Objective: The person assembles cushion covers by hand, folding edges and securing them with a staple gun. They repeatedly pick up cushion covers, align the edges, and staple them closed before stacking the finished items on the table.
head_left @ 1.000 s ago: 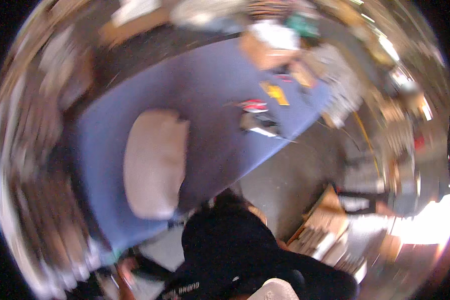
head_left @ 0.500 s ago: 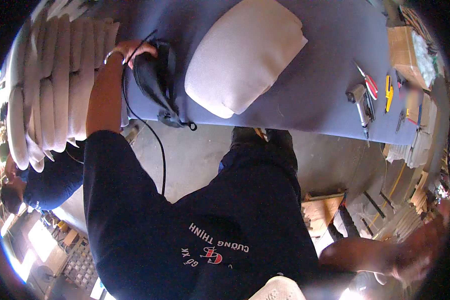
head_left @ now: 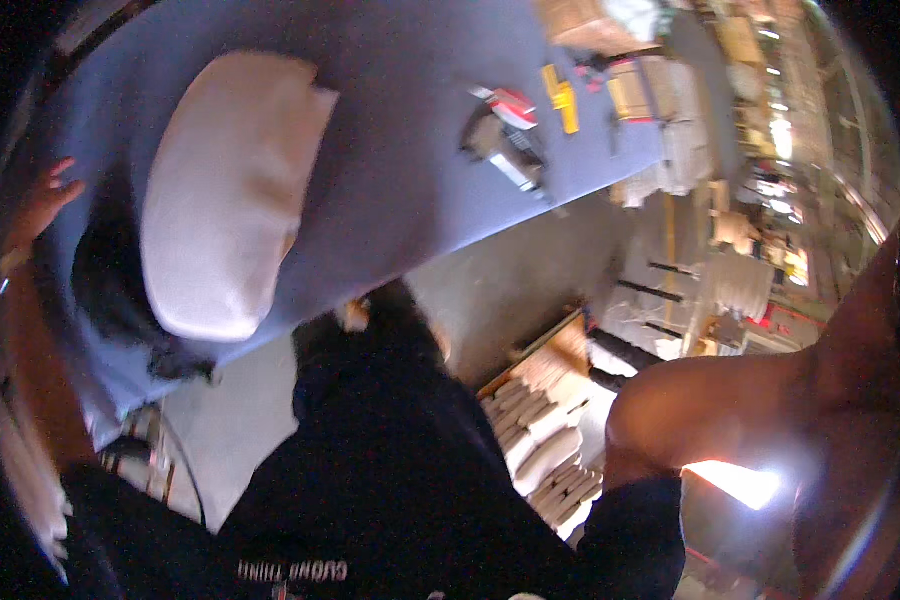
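Observation:
My left hand (head_left: pixel 40 205) is at the far left edge, over the blue table (head_left: pixel 410 200), with its fingers spread and nothing in it. Just right of it lies a black device (head_left: pixel 110 285) with a cord; I cannot tell whether the hand touches it. A large pale padded cushion (head_left: pixel 225 195) lies on the table beside the device. My right forearm and bent elbow (head_left: pixel 710 410) rise along the right side of the picture, and the right hand itself is out of view. My dark shirt fills the lower middle.
Small hand tools (head_left: pixel 505 145), a red and white item (head_left: pixel 510 100) and a yellow item (head_left: pixel 562 95) lie near the table's far right end. Stacks of pale padded pieces (head_left: pixel 545 440) sit on the floor. Shelves and cartons stand at the upper right.
The view has swung. My left hand has come off the black device and spread its fingers. My right arm has lifted up along the right side, taking the hand out of view.

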A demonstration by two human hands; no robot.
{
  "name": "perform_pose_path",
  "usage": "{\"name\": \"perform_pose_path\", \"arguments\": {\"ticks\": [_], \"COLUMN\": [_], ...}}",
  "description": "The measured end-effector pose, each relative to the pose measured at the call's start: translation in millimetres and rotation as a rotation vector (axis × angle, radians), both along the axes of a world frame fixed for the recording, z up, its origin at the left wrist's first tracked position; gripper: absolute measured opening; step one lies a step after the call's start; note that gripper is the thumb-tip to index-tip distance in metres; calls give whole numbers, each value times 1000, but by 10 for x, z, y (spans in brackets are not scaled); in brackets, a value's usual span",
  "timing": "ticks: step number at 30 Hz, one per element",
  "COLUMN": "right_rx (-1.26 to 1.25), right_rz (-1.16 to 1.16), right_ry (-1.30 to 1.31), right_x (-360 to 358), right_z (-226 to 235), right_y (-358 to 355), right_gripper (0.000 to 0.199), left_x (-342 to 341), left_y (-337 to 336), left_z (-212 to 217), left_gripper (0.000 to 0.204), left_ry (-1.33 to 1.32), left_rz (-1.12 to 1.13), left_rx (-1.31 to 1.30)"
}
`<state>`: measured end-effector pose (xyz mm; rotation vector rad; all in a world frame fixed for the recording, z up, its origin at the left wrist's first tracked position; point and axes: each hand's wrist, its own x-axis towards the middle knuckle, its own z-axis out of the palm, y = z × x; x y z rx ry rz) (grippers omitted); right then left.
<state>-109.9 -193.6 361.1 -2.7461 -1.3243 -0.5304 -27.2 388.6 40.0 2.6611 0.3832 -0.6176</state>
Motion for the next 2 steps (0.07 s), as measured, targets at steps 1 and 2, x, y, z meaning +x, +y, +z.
{"name": "perform_pose_path", "arguments": {"ticks": [1, 2], "right_rx": [-7, -13], "right_rz": [-29, -55], "right_ry": [-7, -24], "right_x": [44, 55], "right_z": [61, 178], "right_y": [-39, -103], "right_gripper": [52, 51], "left_x": [126, 283], "left_y": [29, -110], "left_z": [46, 297], "left_gripper": [80, 80], "left_ry": [-275, -495], "left_rz": [-67, -164], "left_rx": [-139, -286]}}
